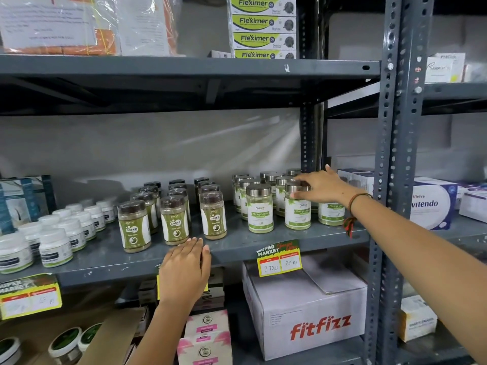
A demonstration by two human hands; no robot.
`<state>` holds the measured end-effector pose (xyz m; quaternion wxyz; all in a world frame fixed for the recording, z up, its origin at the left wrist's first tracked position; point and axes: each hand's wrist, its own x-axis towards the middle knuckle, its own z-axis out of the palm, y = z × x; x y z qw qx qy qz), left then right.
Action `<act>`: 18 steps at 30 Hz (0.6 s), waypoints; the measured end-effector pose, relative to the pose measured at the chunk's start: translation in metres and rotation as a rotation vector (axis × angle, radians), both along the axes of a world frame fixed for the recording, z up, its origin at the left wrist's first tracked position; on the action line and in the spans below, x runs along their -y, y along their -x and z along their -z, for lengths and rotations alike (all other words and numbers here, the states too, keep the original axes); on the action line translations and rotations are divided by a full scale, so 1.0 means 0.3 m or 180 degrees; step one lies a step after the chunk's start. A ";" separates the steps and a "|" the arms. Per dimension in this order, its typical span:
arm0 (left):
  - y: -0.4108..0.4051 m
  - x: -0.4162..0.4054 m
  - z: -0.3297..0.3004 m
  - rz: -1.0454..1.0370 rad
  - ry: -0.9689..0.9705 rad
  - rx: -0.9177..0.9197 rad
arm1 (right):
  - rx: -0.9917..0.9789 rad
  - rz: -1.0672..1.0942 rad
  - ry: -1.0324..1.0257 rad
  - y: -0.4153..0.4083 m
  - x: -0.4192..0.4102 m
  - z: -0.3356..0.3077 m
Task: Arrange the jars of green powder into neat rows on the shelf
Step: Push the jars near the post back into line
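Nearest me, the left hand (184,270) lies flat, fingers pressed together, on the front lip of the grey shelf (237,248), just before the brown-lidded Gaska jars (175,219), holding nothing. Further in, the right hand (320,187) reaches across with fingers curled around the steel lid of a front Moringa jar (297,209), which stands upright. Beside it stands another Moringa jar (260,208), with more steel-lidded jars (274,180) crowded behind, toward the back wall.

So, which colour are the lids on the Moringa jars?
Shiny silver metal lids on the clear Moringa jars, seen from the head view.
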<state>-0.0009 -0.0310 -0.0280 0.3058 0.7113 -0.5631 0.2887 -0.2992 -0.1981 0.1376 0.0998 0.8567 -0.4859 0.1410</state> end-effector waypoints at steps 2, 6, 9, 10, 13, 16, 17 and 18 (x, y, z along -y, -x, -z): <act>0.002 0.001 -0.002 0.0003 -0.0002 -0.0005 | 0.0017 -0.0019 0.0131 -0.010 -0.015 0.001; 0.003 -0.003 -0.001 -0.0003 0.0006 0.0002 | 0.0059 -0.0021 0.0382 -0.017 -0.032 -0.002; 0.001 -0.004 0.001 0.0008 0.0029 0.0002 | 0.0054 -0.0026 0.0455 -0.018 -0.031 -0.002; 0.000 -0.003 0.001 0.0012 0.0036 0.0006 | 0.0053 -0.0031 0.0467 -0.017 -0.030 -0.002; -0.001 -0.001 0.002 0.0008 0.0061 0.0013 | 0.0007 -0.0007 0.0461 -0.014 -0.027 -0.002; 0.000 -0.002 0.002 0.0012 0.0091 0.0004 | 0.0173 0.0039 0.0586 -0.028 -0.036 -0.006; -0.001 -0.001 0.002 0.0014 0.0099 0.0003 | 0.0303 -0.0006 0.0713 -0.043 -0.044 -0.008; -0.001 -0.001 0.003 0.0014 0.0106 0.0003 | 0.0430 -0.0100 0.0847 -0.064 -0.061 -0.011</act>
